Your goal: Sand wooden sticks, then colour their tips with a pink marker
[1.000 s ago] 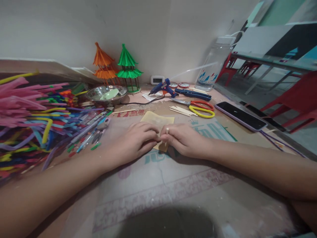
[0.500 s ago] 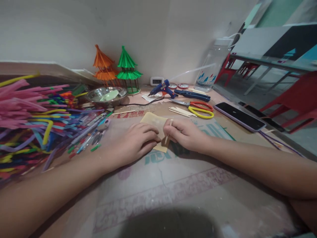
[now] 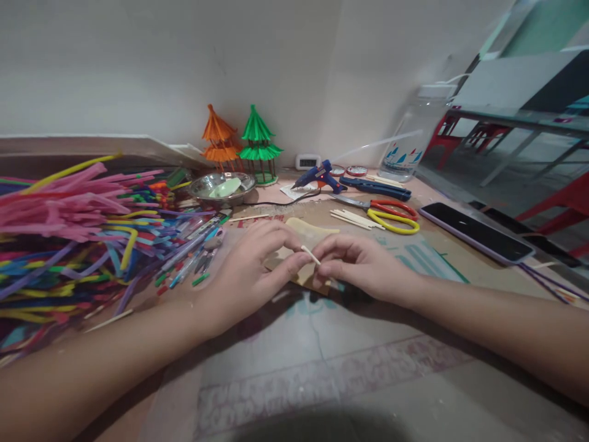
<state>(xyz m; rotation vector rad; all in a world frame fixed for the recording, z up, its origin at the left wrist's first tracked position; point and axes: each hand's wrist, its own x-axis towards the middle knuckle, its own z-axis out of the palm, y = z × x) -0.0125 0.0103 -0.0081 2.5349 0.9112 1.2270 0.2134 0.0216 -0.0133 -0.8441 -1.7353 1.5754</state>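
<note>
A short pale wooden stick is held between both hands above a yellowish sheet, which lies on the covered table. My left hand pinches the stick's left end between thumb and finger. At the other end, my right hand has its fingers closed on the same stick. Both hands hide part of the sheet. More pale sticks lie just behind my right hand, beside scissors with red and yellow handles.
Pipe cleaners heap up at left, near a metal bowl. Orange and green towers stand by the wall. A glue gun, blue pliers, a bottle and a phone are behind and right.
My left hand has lifted off the sheet and now pinches the stick, which has tilted from nearly upright to slanting. The view has shifted, so the scene sits further right and lower.
</note>
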